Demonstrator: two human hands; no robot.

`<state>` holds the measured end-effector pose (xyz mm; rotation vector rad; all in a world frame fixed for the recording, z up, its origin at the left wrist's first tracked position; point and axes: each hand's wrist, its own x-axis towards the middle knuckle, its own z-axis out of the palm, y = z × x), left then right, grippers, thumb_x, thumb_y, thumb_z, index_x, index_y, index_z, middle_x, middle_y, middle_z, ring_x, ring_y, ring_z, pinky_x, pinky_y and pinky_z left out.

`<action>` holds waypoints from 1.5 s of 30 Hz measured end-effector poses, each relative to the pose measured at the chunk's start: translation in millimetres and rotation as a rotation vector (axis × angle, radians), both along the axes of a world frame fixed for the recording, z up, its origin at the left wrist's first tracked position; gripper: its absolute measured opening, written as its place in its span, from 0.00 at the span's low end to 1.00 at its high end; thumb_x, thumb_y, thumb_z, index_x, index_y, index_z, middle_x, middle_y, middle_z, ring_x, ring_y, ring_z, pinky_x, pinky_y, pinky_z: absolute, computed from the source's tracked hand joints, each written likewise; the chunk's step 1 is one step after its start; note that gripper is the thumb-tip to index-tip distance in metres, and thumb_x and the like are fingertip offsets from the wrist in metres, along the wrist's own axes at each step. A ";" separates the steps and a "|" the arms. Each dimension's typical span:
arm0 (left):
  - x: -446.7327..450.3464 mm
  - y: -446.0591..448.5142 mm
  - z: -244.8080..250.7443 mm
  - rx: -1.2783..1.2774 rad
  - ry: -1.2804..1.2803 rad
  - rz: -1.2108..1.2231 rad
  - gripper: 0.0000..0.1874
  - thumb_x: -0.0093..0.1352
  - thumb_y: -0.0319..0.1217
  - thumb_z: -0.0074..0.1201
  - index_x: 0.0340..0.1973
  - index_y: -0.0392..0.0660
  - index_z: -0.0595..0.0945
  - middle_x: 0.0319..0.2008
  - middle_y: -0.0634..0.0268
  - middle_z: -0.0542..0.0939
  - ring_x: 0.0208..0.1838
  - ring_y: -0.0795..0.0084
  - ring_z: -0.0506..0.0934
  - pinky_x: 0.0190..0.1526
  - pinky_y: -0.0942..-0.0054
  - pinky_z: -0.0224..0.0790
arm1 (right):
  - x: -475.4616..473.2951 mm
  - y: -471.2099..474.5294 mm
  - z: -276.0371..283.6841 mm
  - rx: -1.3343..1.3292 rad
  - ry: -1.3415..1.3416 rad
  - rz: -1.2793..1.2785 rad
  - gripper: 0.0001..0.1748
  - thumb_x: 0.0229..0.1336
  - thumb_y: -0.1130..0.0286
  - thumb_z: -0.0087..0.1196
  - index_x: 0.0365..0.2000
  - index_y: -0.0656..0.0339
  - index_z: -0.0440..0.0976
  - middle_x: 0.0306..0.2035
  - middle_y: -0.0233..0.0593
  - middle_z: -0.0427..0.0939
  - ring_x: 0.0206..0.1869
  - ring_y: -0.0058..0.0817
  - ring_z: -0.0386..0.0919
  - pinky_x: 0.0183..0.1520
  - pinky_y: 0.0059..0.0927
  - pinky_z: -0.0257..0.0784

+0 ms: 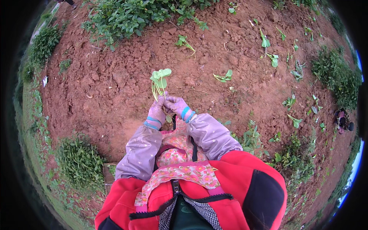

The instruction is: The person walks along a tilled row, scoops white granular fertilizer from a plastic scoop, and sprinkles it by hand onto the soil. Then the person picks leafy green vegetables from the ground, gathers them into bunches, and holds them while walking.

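Observation:
My left hand [156, 111], in a soiled lilac glove with a blue cuff, grips the pale stems of a small bunch of leafy green seedlings [159, 79]. The leaves stand up above the fingers. Against it, my right hand [178, 107], gloved alike, pinches at the lower stems; its fingertips partly hide them. Below the hands, a small leaf [168, 118] pokes out over the floral apron [178, 138]. On the reddish-brown soil [115, 86] ahead lie loose seedlings, among them one seedling [224, 77] right of my hands and another seedling [185, 44] farther off.
Leafy bushes stand ahead [123, 20], at lower left [79, 161] and at far right [335, 76]. A woven basket [109, 175] is partly hidden beside my left sleeve. More seedlings [264, 40] lie scattered to the right. Another person [342, 122] is at the right edge.

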<state>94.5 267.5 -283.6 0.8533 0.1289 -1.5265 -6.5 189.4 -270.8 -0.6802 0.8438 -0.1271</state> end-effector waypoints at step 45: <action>26.0 155.0 -78.2 0.727 -0.905 -0.095 0.16 0.62 0.30 0.52 0.45 0.40 0.71 0.25 0.69 0.73 0.22 0.81 0.70 0.21 0.82 0.59 | -10.9 5.7 -184.3 0.222 0.652 -0.430 0.08 0.52 0.66 0.53 0.23 0.57 0.68 0.14 0.27 0.63 0.12 0.19 0.59 0.12 0.23 0.53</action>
